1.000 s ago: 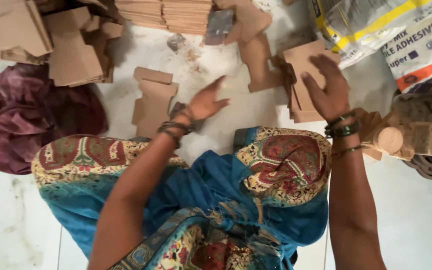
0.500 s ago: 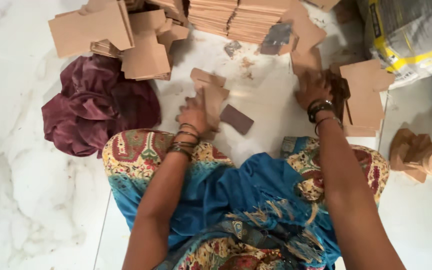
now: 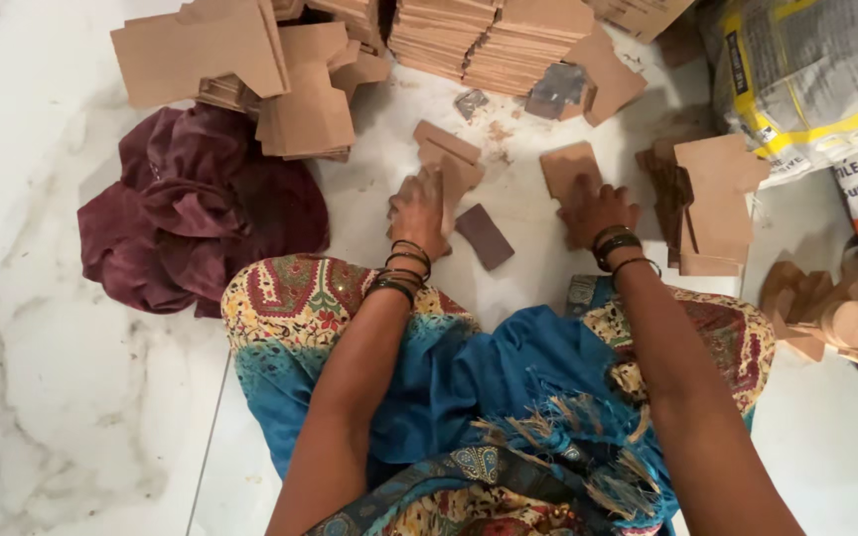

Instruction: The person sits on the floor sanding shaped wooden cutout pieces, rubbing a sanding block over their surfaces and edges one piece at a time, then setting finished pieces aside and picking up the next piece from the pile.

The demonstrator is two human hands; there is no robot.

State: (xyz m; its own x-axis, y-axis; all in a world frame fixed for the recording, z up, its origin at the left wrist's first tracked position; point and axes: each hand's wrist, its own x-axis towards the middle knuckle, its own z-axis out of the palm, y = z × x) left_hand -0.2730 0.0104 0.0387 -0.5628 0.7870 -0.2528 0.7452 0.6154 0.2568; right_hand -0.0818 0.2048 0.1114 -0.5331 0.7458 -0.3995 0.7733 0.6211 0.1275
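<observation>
My left hand (image 3: 419,208) rests flat on a small stack of brown cut-out board pieces (image 3: 449,159) on the white floor. A dark rectangular sanding block (image 3: 484,236) lies just to its right, untouched. My right hand (image 3: 596,210) presses down on another brown board piece (image 3: 568,167). Both wrists carry dark bangles. My knees, in a patterned blue and yellow garment (image 3: 469,377), frame the work area.
A maroon cloth (image 3: 191,218) is bunched at the left. Stacks of brown board pieces (image 3: 489,40) stand at the back, more (image 3: 250,69) at back left and another pile (image 3: 712,203) at right. A printed sack (image 3: 806,79) and wooden parts (image 3: 836,318) sit far right.
Both hands came down from the air onto board pieces on the floor. The dark sanding block now lies between them. The camera view shifted left and closer.
</observation>
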